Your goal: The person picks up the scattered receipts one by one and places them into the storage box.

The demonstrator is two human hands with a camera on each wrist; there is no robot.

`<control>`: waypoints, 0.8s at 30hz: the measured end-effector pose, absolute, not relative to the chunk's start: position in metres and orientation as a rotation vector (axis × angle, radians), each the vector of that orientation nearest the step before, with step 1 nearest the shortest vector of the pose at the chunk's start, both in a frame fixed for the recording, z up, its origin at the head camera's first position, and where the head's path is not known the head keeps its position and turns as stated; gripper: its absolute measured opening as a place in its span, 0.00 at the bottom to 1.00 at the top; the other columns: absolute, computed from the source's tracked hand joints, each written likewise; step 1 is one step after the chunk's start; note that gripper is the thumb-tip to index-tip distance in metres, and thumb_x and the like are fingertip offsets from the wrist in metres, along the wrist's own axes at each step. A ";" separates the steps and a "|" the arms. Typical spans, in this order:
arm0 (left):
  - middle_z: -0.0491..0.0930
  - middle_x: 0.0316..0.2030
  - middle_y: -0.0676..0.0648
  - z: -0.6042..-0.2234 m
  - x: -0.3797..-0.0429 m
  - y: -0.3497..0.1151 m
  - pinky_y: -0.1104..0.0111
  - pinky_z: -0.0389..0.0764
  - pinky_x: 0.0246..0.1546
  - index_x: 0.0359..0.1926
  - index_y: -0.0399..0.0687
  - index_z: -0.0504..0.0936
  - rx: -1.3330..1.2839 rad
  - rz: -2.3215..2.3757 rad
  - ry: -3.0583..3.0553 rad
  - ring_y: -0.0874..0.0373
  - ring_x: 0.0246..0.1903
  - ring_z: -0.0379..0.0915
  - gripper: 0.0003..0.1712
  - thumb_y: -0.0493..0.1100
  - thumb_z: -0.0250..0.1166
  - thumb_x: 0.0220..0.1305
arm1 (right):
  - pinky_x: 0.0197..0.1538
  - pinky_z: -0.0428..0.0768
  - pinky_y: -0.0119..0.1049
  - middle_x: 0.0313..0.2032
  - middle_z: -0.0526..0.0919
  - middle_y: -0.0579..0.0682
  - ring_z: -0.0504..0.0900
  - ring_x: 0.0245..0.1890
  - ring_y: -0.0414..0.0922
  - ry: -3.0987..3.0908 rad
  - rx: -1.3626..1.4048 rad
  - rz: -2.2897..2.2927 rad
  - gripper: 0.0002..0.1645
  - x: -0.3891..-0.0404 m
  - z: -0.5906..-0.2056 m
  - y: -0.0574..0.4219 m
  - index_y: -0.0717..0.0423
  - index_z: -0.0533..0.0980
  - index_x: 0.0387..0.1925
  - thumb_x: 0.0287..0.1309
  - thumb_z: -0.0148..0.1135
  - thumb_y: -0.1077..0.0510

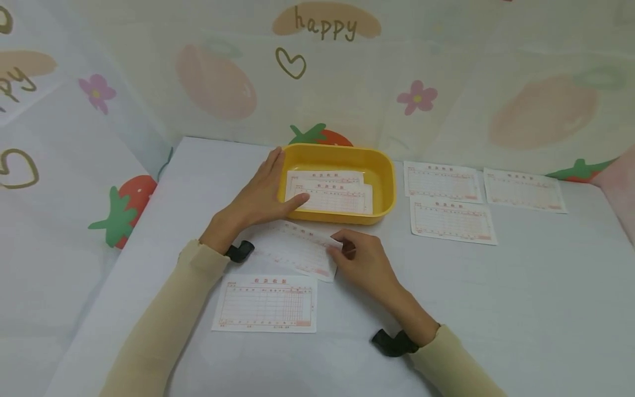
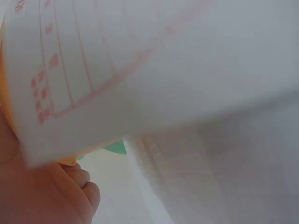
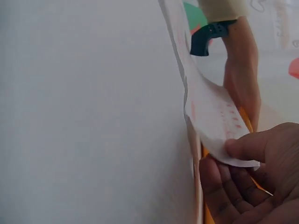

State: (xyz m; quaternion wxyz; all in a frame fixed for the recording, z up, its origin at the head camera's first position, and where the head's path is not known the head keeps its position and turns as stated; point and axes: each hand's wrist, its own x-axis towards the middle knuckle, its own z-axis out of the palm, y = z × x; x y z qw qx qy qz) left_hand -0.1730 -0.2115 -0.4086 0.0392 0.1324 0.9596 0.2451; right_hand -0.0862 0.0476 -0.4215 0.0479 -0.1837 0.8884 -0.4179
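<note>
- Yellow tray (image 1: 342, 219), head view: slips (image 1: 332, 199) lie inside; the left hand (image 1: 258, 193) spreads about the left end, thumb over the near wall.
- Head view again: the right hand (image 1: 369, 262) pinches the right edge of the held slip (image 1: 307, 248), which sits just in front of the tray, beyond the near slip (image 1: 268, 303).
- Left wrist view: the held slip fills much of the frame, print showing; how firmly the left hand presses the tray cannot be told.
- Right wrist view: thumb and fingers pinch the held slip, which bows. The step looks like picking it up; next would probably call for a steady pinch, lifting it over the near wall and laying it inside.
</note>
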 end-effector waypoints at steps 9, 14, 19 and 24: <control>0.29 0.82 0.47 -0.409 -0.174 -0.211 0.48 0.49 0.81 0.81 0.51 0.30 0.401 0.752 2.943 0.47 0.82 0.34 0.65 0.78 0.53 0.61 | 0.31 0.81 0.28 0.35 0.89 0.50 0.83 0.29 0.39 2.650 -0.434 -1.350 0.09 -0.083 -0.419 0.065 0.53 0.86 0.42 0.60 0.71 0.57; 0.29 0.82 0.45 -0.408 -0.174 -0.211 0.48 0.49 0.80 0.81 0.50 0.30 0.411 0.751 2.937 0.46 0.82 0.34 0.65 0.78 0.54 0.61 | 0.31 0.81 0.29 0.35 0.90 0.50 0.84 0.29 0.39 2.630 -0.322 -1.340 0.10 -0.081 -0.418 0.082 0.52 0.86 0.42 0.58 0.73 0.55; 0.29 0.82 0.46 -0.407 -0.174 -0.211 0.48 0.50 0.80 0.81 0.50 0.30 0.402 0.746 2.932 0.46 0.82 0.35 0.65 0.78 0.53 0.61 | 0.33 0.82 0.29 0.36 0.90 0.49 0.85 0.30 0.41 2.581 -0.256 -1.370 0.11 -0.081 -0.418 0.100 0.50 0.86 0.42 0.58 0.73 0.52; 0.27 0.82 0.48 -0.408 -0.174 -0.211 0.49 0.49 0.81 0.81 0.50 0.30 0.400 0.747 2.928 0.47 0.82 0.33 0.66 0.78 0.53 0.61 | 0.38 0.84 0.29 0.42 0.90 0.49 0.87 0.37 0.42 2.513 -0.243 -1.414 0.12 -0.081 -0.415 0.117 0.48 0.86 0.45 0.61 0.71 0.51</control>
